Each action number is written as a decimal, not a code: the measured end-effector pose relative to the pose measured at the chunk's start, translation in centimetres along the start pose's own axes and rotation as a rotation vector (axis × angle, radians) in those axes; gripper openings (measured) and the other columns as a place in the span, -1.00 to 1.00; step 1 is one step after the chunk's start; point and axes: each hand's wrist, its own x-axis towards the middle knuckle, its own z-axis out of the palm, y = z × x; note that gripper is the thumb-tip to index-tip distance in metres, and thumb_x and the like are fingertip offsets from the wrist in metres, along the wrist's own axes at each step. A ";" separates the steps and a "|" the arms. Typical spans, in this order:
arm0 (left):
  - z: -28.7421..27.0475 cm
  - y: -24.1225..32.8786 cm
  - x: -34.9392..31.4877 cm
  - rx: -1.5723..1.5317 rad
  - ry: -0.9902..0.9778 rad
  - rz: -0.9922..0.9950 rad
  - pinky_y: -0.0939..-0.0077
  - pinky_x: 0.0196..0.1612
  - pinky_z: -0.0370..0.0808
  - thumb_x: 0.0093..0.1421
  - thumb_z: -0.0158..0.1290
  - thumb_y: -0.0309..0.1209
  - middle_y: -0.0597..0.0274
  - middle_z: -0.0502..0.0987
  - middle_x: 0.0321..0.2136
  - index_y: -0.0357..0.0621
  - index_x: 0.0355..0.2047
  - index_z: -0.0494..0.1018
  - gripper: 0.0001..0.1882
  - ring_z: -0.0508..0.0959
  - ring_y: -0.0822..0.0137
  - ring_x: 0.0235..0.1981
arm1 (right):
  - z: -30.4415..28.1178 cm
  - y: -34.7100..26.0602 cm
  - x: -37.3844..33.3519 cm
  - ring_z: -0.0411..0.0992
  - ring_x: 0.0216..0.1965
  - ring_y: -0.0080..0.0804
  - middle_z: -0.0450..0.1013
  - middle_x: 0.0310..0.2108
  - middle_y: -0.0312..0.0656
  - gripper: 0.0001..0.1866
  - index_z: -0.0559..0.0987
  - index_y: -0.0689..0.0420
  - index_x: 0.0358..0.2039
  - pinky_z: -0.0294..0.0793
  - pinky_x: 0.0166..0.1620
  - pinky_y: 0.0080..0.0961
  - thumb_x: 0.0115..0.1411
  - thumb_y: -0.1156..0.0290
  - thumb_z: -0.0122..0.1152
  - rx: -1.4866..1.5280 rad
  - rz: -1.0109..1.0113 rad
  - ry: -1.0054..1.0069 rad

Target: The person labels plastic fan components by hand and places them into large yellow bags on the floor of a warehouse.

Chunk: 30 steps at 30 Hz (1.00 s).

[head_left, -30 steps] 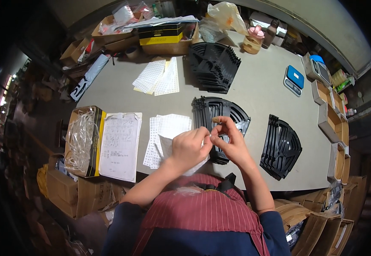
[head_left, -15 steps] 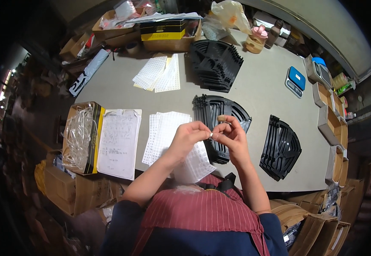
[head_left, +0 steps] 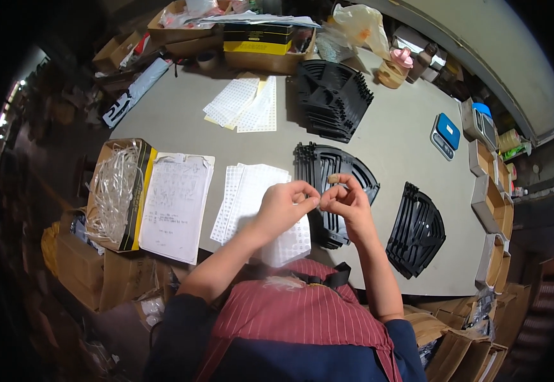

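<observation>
- Left hand (head_left: pixel 284 207): raised over the near part of the grey table (head_left: pixel 391 153); thumb and index fingertip drawn together, pointing toward the right hand. It cannot be told whether they are clamped on anything.
- Right hand (head_left: pixel 348 207): faces the left hand, thumb and a finger drawn close together at the left fingertips, another finger raised and bent. Any item between the fingertips is too small to tell. A tan covering (head_left: pixel 333 179) sits on the raised fingertip.
- Near printed sheets (head_left: pixel 245 191): white, overlapping, flat on the table to the left of and beneath the left hand; the lowest sheet (head_left: pixel 290 245) lies below the left wrist.
- Middle stack of black parts (head_left: pixel 365 177): slotted, fan-shaped, directly behind the right hand and partly hidden by it.
- Right stack of black parts (head_left: pixel 417 232): same form, on the table to the right of the right forearm.
- Far stack of black parts (head_left: pixel 334 99): beyond the middle stack.
- Far printed sheets (head_left: pixel 234 102): fanned, left of the far stack.
- Handwritten page (head_left: pixel 176 207): left of the near sheets, beside a box of clear strips (head_left: pixel 116 191).
- Blue-topped scale (head_left: pixel 446 134): at the table's right side.
</observation>
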 end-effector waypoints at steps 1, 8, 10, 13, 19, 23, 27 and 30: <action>-0.2 -0.5 0.2 -0.079 -0.049 -0.070 0.57 -0.45 0.42 0.23 0.25 -0.39 0.37 0.58 -0.65 -0.22 -0.25 0.65 -0.84 0.49 0.58 -0.58 | 0.1 -0.3 0.1 0.54 -0.30 -0.44 0.55 -0.35 -0.16 -0.46 0.33 0.27 0.11 0.53 -0.13 -0.52 0.11 0.72 0.24 0.016 0.058 -0.004; -1.3 -3.9 1.0 -0.258 0.055 -0.046 0.63 -0.32 0.49 0.25 0.25 -0.41 0.28 0.67 -0.48 -0.24 -0.21 0.65 -0.82 0.56 0.57 -0.46 | -6.2 2.1 4.4 0.55 -0.32 -0.37 0.56 -0.38 -0.16 -0.53 0.44 0.26 0.02 0.51 -0.08 -0.43 0.04 0.72 0.17 -0.655 -0.150 0.350; -2.1 -4.2 1.0 -0.239 0.102 -0.051 0.62 -0.30 0.49 0.26 0.24 -0.40 0.26 0.69 -0.42 -0.25 -0.19 0.65 -0.81 0.57 0.56 -0.41 | -7.3 2.2 5.5 0.54 -0.29 -0.27 0.55 -0.39 -0.14 -0.54 0.46 0.26 0.00 0.48 0.00 -0.35 0.02 0.71 0.15 -1.073 -0.315 0.334; -2.6 -4.0 0.8 -0.253 0.129 -0.083 0.61 -0.29 0.49 0.28 0.22 -0.39 0.26 0.68 -0.41 -0.26 -0.16 0.64 -0.79 0.57 0.56 -0.39 | -7.8 3.4 6.4 0.51 -0.24 -0.12 0.54 -0.40 -0.09 -0.57 0.49 0.27 -0.03 0.39 0.14 -0.21 0.01 0.68 0.11 -1.611 -0.605 0.261; -4.1 -4.3 0.1 -0.261 0.110 -0.163 0.73 -0.21 0.36 0.33 0.17 -0.42 0.41 0.62 -0.43 -0.26 -0.11 0.58 -0.81 0.46 0.67 -0.36 | -6.7 4.9 4.9 0.55 -0.27 -0.11 0.54 -0.46 -0.05 -0.74 0.51 0.24 -0.21 0.38 0.18 -0.14 0.02 0.61 0.09 -1.927 -0.662 0.040; -5.3 -6.5 -0.2 -0.314 0.136 -0.193 0.68 -0.15 0.38 0.31 0.17 -0.43 0.36 0.64 -0.40 -0.24 -0.10 0.57 -0.80 0.50 0.64 -0.31 | -6.4 3.4 3.9 0.55 -0.34 -0.11 0.55 -0.52 -0.10 -0.68 0.53 0.23 -0.17 0.38 0.16 -0.13 0.00 0.59 0.12 -1.917 -0.500 -0.052; -5.7 -5.8 -0.1 -0.389 0.188 -0.199 0.64 -0.17 0.38 0.30 0.18 -0.43 0.37 0.61 -0.45 -0.23 -0.08 0.55 -0.78 0.48 0.61 -0.33 | -9.9 2.4 4.3 0.56 -0.35 -0.07 0.57 -0.52 -0.08 -0.64 0.55 0.18 -0.07 0.37 0.05 -0.14 0.07 0.48 0.20 -1.566 -0.223 0.321; -5.1 -5.3 0.1 -0.364 0.213 -0.204 0.64 -0.19 0.36 0.31 0.18 -0.41 0.39 0.57 -0.47 -0.22 -0.02 0.50 -0.73 0.45 0.60 -0.34 | -9.2 3.1 4.1 0.57 -0.30 0.00 0.59 -0.48 -0.01 -0.58 0.49 0.23 0.01 0.39 -0.03 -0.09 0.21 0.29 0.27 -1.531 -0.052 0.339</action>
